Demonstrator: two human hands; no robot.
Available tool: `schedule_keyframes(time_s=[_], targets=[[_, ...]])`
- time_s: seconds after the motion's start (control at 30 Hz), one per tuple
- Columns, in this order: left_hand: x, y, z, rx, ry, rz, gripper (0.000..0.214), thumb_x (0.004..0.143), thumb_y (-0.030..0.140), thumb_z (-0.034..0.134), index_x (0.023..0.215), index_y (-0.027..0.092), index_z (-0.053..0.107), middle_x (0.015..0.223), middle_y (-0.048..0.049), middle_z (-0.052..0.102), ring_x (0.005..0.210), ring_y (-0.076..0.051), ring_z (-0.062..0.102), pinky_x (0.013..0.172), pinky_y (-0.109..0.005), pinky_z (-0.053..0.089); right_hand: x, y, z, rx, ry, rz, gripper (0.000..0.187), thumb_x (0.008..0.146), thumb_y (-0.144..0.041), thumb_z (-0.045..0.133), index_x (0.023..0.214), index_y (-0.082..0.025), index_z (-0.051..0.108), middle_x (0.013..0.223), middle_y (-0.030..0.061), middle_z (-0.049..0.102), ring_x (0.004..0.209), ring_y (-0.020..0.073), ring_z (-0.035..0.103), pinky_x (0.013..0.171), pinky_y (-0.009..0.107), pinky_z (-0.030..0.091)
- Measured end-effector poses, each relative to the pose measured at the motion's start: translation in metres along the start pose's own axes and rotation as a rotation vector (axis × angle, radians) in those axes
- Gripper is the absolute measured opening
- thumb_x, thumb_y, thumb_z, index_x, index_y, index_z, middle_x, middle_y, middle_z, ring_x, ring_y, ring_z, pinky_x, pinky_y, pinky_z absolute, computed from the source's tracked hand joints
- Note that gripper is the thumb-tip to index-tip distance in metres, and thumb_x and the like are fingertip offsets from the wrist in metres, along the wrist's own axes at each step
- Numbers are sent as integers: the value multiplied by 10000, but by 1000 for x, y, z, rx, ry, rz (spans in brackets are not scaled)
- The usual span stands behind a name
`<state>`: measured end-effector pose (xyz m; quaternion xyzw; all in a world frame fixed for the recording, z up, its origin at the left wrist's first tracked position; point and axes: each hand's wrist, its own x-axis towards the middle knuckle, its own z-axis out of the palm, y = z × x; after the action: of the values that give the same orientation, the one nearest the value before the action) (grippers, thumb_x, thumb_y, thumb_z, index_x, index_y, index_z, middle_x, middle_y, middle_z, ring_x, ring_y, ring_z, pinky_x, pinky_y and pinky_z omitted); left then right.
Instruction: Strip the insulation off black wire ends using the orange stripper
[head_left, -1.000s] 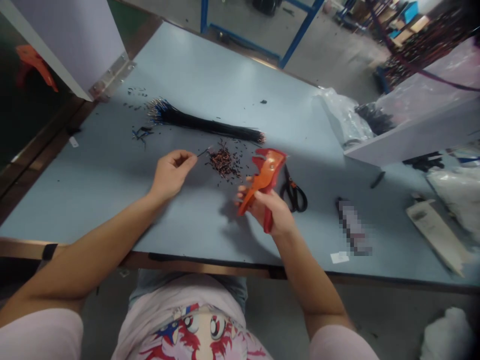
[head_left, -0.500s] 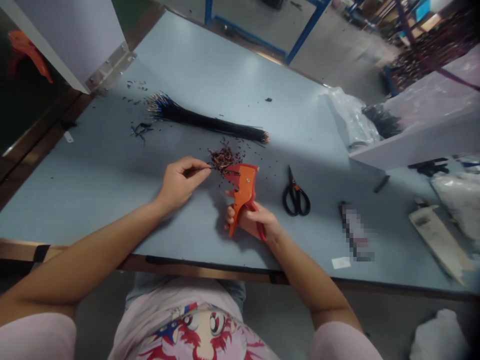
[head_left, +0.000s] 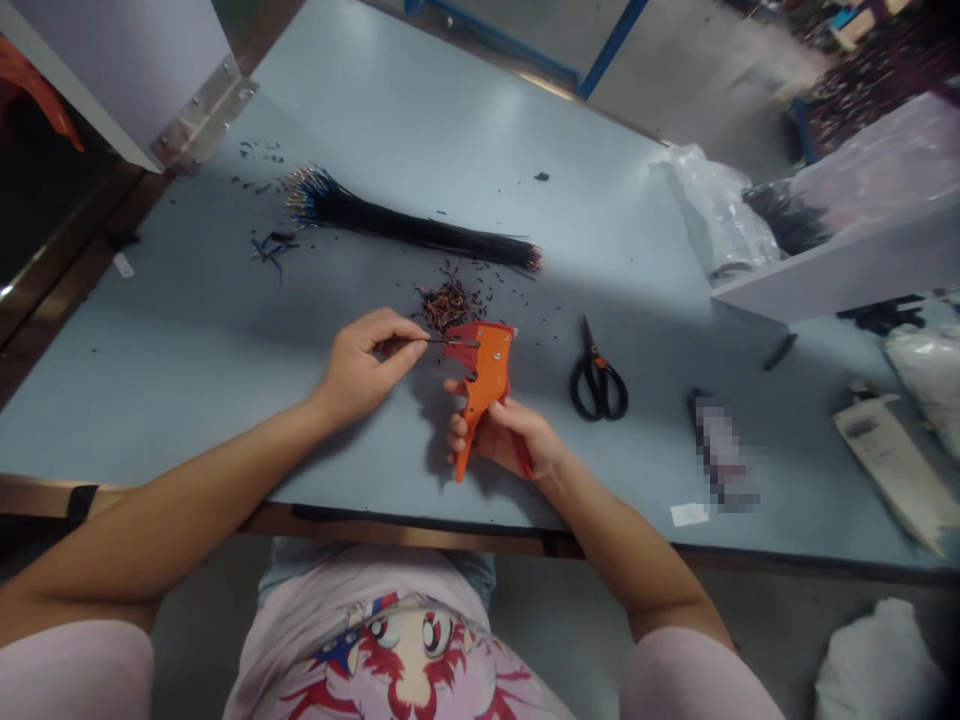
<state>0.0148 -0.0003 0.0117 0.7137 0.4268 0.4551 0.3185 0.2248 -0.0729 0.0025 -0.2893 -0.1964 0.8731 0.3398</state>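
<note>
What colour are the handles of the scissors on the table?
Black: the scissors' handles show in the head view.

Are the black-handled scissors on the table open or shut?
Shut: the scissors lie with their blades together, tapering to a single tip, to the right of the orange tool.

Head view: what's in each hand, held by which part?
Right hand: orange-red tool, by its handles. Left hand: thin dark wire, pinched just short of the tool's mouth.

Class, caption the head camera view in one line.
Left hand holds a thin wire at the orange tool in the right hand.
</note>
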Motion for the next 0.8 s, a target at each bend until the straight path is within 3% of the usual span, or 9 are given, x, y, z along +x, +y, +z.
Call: schedule_keyframes(time_s=[0.8], targets=[[-4,2,3,26,-33,-31,75,761,224,640,772,181,701,633,12,574,572,-82,470,546,-223,356,-6,4,8,-140,36,-40,307,796,-347,625,1004,-139,539,704,24,572,606,163,579,596,360,505]])
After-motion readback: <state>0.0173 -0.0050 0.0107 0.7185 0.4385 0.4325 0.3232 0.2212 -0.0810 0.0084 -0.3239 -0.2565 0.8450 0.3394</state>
